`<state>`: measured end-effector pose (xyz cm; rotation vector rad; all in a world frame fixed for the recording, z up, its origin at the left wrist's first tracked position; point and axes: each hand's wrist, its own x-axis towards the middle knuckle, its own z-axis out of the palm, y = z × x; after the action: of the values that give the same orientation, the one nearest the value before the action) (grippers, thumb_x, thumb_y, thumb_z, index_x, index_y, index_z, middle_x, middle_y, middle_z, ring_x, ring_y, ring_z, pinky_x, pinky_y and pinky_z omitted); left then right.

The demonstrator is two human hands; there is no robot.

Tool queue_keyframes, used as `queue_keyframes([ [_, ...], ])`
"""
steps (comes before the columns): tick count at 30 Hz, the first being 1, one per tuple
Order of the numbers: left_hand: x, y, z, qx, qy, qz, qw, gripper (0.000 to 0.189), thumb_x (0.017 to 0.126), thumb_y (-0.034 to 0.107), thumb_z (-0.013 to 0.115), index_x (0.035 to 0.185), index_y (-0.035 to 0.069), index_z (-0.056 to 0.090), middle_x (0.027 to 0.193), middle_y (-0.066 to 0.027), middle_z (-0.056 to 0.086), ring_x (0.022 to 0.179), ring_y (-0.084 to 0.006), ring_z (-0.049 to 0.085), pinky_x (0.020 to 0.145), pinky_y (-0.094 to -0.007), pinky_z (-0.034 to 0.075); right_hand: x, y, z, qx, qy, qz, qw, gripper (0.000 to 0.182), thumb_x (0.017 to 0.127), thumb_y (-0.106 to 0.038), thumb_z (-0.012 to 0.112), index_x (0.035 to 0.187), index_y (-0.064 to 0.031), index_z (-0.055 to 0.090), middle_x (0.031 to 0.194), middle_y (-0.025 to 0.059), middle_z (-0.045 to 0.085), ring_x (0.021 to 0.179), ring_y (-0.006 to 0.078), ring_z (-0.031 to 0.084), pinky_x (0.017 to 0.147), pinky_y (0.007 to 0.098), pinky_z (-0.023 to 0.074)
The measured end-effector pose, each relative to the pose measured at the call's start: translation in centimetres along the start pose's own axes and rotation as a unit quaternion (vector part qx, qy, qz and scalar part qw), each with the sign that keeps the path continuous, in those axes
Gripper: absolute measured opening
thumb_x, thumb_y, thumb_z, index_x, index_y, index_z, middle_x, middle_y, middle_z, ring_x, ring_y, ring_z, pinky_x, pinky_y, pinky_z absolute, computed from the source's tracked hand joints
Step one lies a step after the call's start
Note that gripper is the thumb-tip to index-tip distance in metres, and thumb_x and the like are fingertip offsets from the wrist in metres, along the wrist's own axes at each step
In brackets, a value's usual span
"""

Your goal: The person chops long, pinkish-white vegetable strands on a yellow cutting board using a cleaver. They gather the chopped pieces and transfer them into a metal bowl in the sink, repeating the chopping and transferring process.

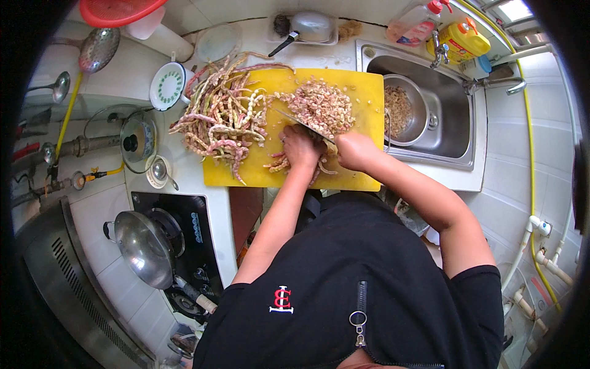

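A kitchen knife (308, 125) is gripped by my right hand (356, 151), its blade slanting up to the left across the yellow cutting board (368, 107). Against that blade, my left hand (300, 146) presses down on a bunch of long bean pods (326, 167), whose tail ends stick out below the hand. Just beyond the knife lies a heap of chopped bean pieces (321, 104). A large tangled pile of whole pickled-looking beans (221, 122), pinkish and pale green, covers the board's left side and spills past its edge.
Right of the board, a metal pot (420, 92) with brownish bits sits in the steel sink (447, 124). An enamel mug (167, 86) and a small bowl with a ladle (159, 171) stand left. A wok (144, 249) rests on the gas hob (196, 203); a second knife (282, 44) lies behind.
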<state>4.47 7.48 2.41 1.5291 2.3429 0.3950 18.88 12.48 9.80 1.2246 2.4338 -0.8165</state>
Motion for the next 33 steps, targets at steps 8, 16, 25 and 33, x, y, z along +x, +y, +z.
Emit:
queue_keyframes([
  [8,-0.1,-0.3,1.2,-0.010,0.047,-0.006,0.999,0.078,0.057,0.040,0.085,0.112,-0.002,0.047,0.111,-0.0238,0.050,0.106,-0.0409,0.050,0.089,-0.0483,0.047,1.9,-0.2,2.5,0.017,0.109,-0.033,0.993,0.015,0.075,-0.014,0.059,0.083,-0.0026,0.065,0.073,0.0240,0.065,0.072,0.0423,0.065,0.069,0.0513,0.0527],
  [16,-0.6,-0.3,-0.4,-0.023,0.004,-0.010,1.000,0.075,0.053,0.029,0.090,0.108,0.001,0.046,0.110,-0.0186,0.047,0.109,-0.0387,0.047,0.092,-0.0461,0.046,-6.6,-0.2,0.3,0.022,0.115,0.003,0.993,0.012,0.079,-0.011,0.053,0.081,-0.0028,0.061,0.068,0.0224,0.064,0.067,0.0423,0.065,0.065,0.0519,0.0519],
  [25,-0.2,0.8,-2.0,0.064,-0.047,-0.044,0.996,0.082,0.062,0.053,0.079,0.129,0.013,0.051,0.121,-0.0235,0.045,0.113,-0.0456,0.042,0.098,-0.0480,0.041,-6.7,-0.4,0.3,-0.020,0.059,0.002,0.998,0.012,0.076,-0.011,0.057,0.082,-0.0027,0.062,0.076,0.0211,0.067,0.073,0.0387,0.067,0.067,0.0481,0.0537],
  [33,-1.0,0.7,-1.7,0.052,-0.058,-0.054,0.996,0.082,0.061,0.049,0.080,0.123,0.004,0.049,0.117,-0.0208,0.049,0.109,-0.0404,0.048,0.090,-0.0469,0.046,-6.2,-0.2,0.1,-0.018,0.041,-0.006,0.999,0.011,0.073,-0.010,0.060,0.080,-0.0027,0.063,0.077,0.0203,0.068,0.075,0.0374,0.068,0.069,0.0466,0.0540],
])
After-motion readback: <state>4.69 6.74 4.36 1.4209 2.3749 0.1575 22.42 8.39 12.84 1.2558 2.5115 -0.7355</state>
